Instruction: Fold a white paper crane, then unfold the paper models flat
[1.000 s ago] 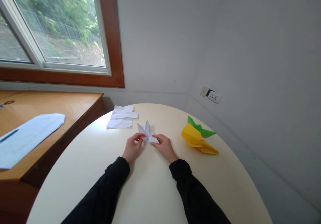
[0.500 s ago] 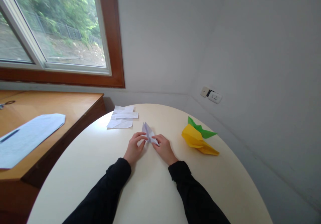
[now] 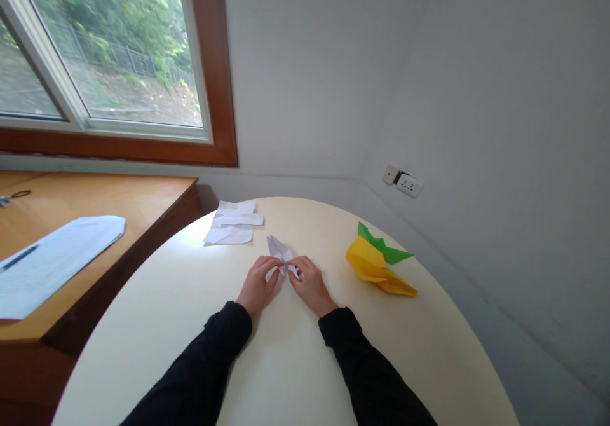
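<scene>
item: white folded paper (image 3: 280, 252), mid round table (image 3: 286, 362). our left hand (image 3: 258, 284) and right hand (image 3: 309, 282) pinch its near end. we judge: press creases flat, edges aligned, fingertips close.

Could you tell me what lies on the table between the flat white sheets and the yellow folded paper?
In the head view, the small white folded paper, held by both hands.

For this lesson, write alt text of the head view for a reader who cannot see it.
Two hands, left hand and right hand, pinch a folded white paper figure on a round cream table. Yellow folded paper over green folded paper lies to the right; creased white sheets lie beyond.
</scene>
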The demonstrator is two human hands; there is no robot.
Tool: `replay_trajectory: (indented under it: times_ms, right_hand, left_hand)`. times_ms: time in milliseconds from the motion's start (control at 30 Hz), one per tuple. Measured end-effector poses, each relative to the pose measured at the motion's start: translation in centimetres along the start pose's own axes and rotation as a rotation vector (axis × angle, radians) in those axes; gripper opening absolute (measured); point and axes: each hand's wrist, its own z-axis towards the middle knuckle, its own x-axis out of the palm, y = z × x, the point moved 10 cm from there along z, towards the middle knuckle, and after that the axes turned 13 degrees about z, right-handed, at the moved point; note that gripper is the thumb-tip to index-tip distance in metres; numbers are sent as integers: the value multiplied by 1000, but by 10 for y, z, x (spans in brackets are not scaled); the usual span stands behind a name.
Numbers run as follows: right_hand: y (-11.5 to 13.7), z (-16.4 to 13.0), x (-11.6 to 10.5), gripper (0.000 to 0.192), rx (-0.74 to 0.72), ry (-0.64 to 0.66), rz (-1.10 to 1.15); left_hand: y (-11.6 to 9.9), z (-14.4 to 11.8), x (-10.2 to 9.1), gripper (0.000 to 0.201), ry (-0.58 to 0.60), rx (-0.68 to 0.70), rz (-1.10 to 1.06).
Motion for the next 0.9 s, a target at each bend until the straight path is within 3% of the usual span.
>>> replay_trajectory:
  times_ms: [400, 900]
  right_hand:
    - [-3, -1, 7, 29, 16, 49, 120]
    - [5, 1, -6, 15, -2, -59, 10]
  left_hand:
    - [0, 0, -1, 17, -10, 4, -10]
    - [-7, 2, -5, 17, 9, -34, -72]
